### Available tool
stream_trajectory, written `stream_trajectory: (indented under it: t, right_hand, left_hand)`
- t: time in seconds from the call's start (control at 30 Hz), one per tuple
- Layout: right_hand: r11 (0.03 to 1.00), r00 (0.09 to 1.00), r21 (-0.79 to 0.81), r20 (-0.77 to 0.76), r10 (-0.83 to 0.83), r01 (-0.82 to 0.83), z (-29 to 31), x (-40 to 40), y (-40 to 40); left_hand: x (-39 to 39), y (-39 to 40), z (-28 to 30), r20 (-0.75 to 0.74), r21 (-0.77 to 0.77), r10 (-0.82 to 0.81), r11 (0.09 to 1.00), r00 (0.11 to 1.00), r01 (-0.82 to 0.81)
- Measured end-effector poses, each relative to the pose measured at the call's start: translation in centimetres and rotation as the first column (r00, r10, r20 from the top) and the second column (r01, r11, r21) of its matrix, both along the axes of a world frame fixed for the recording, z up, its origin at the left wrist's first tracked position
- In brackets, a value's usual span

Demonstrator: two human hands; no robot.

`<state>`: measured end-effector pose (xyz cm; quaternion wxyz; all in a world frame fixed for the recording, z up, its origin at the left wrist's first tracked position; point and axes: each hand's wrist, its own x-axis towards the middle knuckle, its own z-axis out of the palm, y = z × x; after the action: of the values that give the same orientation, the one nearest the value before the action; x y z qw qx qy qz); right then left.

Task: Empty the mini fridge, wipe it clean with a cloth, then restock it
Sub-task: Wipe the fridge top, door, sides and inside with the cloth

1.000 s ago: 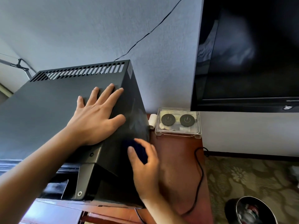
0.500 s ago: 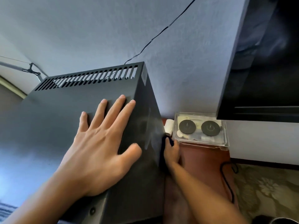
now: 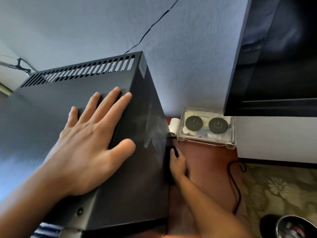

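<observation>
Left hand (image 3: 89, 145) flat, fingers spread, on top of black mini fridge (image 3: 51, 103) standing on wooden surface (image 3: 205, 162); right hand (image 3: 177, 163) presses dark cloth (image 3: 169, 152) against its right side, low down.

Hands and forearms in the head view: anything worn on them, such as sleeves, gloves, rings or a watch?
Nothing worn shows. The left hand and its forearm are bare to the frame edge: no sleeve, glove, ring, watch or bracelet. The right hand and forearm are also bare, with no sleeve or wristwear; its fingers are partly hidden, so rings there cannot be ruled out. No markings show on either.
</observation>
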<state>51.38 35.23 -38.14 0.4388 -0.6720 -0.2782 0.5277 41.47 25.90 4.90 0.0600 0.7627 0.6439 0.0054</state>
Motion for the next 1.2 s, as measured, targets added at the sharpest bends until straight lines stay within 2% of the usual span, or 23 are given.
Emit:
stream_trajectory:
  t: [0.13,0.27,0.47,0.57,0.67,0.73,0.87,0.93,1.0,1.1,1.2]
  right_hand:
    - [0.997,1.0,-0.076,0.009,-0.027,0.028,1.2,-0.7,-6.3]
    - [0.995,0.998,-0.098,-0.067,-0.023,0.016,3.7,-0.2,-5.0]
    - [0.983,0.998,-0.182,0.067,0.012,0.001,8.5,-0.5,-5.6]
    - [0.981,0.995,-0.191,0.089,0.038,-0.021,13.7,-0.8,-7.4]
    - [0.997,0.992,-0.048,0.111,0.059,-0.054,21.5,-0.4,-9.5]
    - [0.993,0.994,0.107,0.103,0.041,-0.052,26.8,-0.3,-9.9]
    - [0.897,0.997,0.441,0.078,-0.018,-0.018,33.5,-0.2,-8.6]
    - [0.847,0.997,0.531,0.07,-0.014,-0.025,33.9,0.0,-8.0]
    - [0.831,0.997,0.556,0.064,-0.036,-0.006,31.7,-0.1,-7.3]
    - [0.938,0.995,0.346,0.093,-0.034,0.0,24.6,-0.2,-6.5]
    - [0.994,0.987,0.059,0.139,0.08,-0.089,17.2,-0.2,-8.8]
  left_hand:
    - [-0.2,0.1,0.1,-0.004,-0.007,0.002,1.0,1.0,-0.002]
    - [-0.2,0.2,-0.1,-0.014,-0.017,0.006,1.0,1.0,-0.006]
    - [-0.2,0.1,-0.2,-0.025,-0.01,0.012,1.0,1.0,-0.012]
    - [0.0,0.2,-0.2,-0.021,-0.015,0.024,1.0,0.999,-0.024]
    - [0.0,0.1,-0.2,-0.033,-0.01,0.023,1.0,0.999,-0.023]
    - [0.0,0.2,-0.4,-0.025,-0.012,0.023,1.0,0.999,-0.024]
    - [-0.3,0.3,-0.3,0.037,-0.016,0.027,1.0,0.999,-0.027]
    - [-0.3,0.3,-0.4,0.04,-0.013,0.029,1.0,0.999,-0.028]
    - [-0.3,0.4,-0.5,0.028,-0.011,0.034,0.999,0.999,-0.034]
    - [-0.1,0.5,-0.5,-0.001,-0.01,0.042,0.999,0.999,-0.042]
    - [-0.1,0.5,-0.5,-0.009,-0.001,0.042,0.999,0.999,-0.042]
